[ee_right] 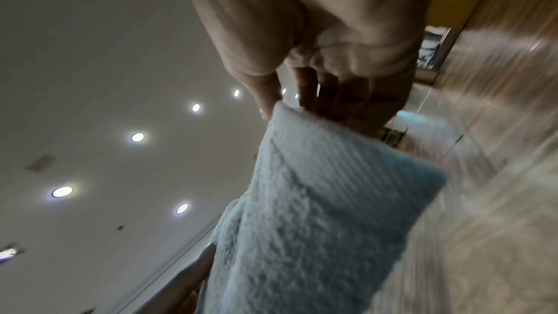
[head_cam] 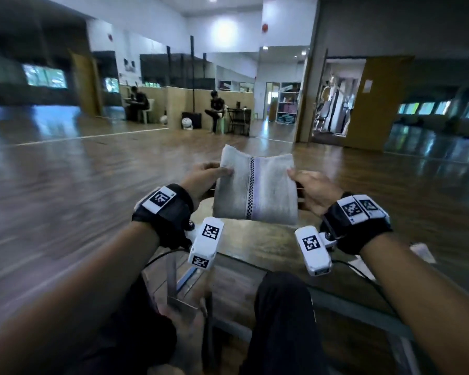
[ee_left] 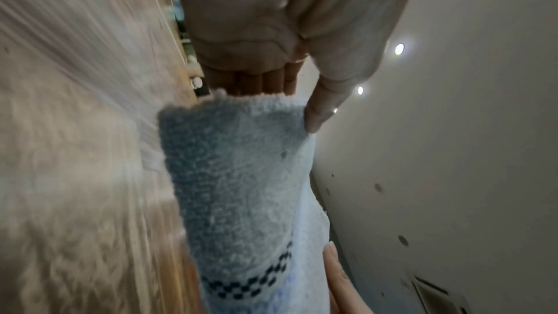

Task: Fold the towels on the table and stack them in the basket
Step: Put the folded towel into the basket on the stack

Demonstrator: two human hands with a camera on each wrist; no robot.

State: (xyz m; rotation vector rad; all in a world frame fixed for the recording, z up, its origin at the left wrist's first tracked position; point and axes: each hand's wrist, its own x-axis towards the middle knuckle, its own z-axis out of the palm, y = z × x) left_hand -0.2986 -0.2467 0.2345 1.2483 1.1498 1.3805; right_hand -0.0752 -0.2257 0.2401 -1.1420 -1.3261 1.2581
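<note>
A folded white towel (head_cam: 255, 189) with a dark checkered stripe and a pale purple band hangs in the air in front of me, over the far end of the table (head_cam: 257, 247). My left hand (head_cam: 205, 175) pinches its upper left edge, thumb on the near face. My right hand (head_cam: 313, 190) pinches its upper right edge the same way. In the left wrist view the towel (ee_left: 241, 199) runs from my left hand (ee_left: 290, 94) toward the other hand's fingertip at the bottom. In the right wrist view the towel (ee_right: 317, 211) hangs from my right hand (ee_right: 305, 102). No basket is in view.
I sit with my knees (head_cam: 279, 307) under the glass-topped table. A wide wooden floor (head_cam: 79, 171) spreads all round. Two seated people (head_cam: 217, 109) and small desks are far back by the mirrored wall. A white scrap (head_cam: 424, 251) lies at the right.
</note>
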